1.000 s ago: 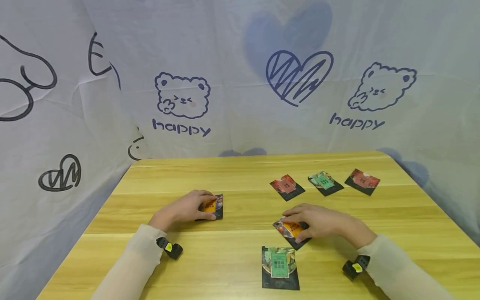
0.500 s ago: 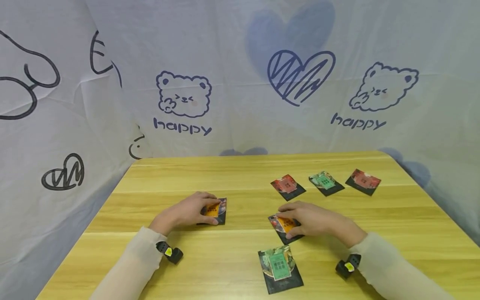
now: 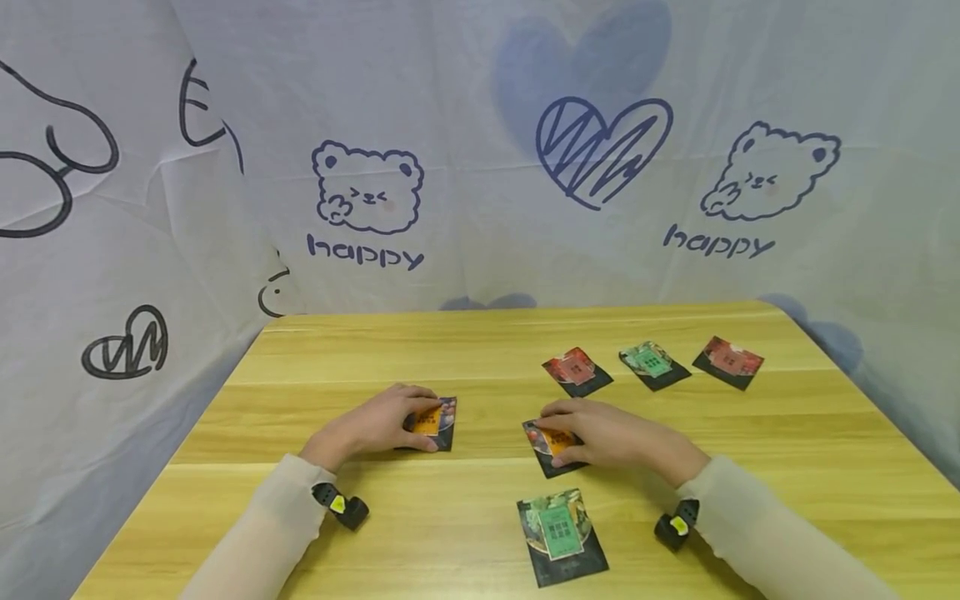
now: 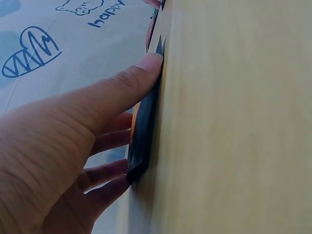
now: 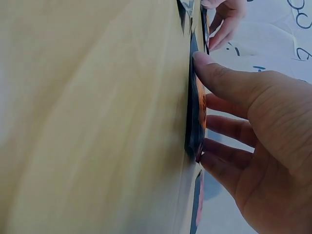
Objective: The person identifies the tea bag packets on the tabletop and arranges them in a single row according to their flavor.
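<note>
1. Here, the left orange-labelled packet (image 3: 444, 425) was grasped between the thumb and fingers of the left hand (image 3: 375, 425), left of centre in the head frame.
2. The right orange-labelled packet (image 3: 555, 443) was likewise grasped by opposite edges, right of centre, by the right hand (image 3: 607, 437).
3. Both packets were held at the table (image 3: 420, 517); full contact could not be confirmed.
4. Light edge pressure was judged preferable, as the thin film would probably crease; each packet was best guided level.
5. Clearance was advisable at lower centre, where the large green-labelled packet (image 3: 562, 537) was placed near the right one.
6. At upper right, the first red-labelled packet (image 3: 577, 372), small green-labelled packet (image 3: 654, 366) and second red-labelled packet (image 3: 729, 363) were left untouched.
7. The contents of every packet were hidden.
</note>
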Available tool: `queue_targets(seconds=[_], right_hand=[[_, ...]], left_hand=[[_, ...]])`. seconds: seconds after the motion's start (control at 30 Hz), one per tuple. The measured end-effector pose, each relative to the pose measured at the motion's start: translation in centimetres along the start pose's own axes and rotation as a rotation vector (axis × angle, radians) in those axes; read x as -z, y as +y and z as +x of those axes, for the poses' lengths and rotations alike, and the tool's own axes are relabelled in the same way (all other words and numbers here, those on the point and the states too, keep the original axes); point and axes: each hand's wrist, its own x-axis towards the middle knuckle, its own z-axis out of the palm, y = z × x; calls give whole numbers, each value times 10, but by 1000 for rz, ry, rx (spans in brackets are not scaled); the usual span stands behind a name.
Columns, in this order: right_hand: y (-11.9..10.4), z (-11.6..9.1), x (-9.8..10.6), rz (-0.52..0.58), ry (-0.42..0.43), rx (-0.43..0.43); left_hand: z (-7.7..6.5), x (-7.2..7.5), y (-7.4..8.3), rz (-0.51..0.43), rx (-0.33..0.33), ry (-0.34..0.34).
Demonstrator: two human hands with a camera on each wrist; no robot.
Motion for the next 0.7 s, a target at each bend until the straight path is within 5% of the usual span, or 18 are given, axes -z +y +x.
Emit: queue_targets(seconds=[0.7], right_hand=[[-6,28,-3,21,-7,-67]], left_hand=[[-1,-2,3,-21,32,13]])
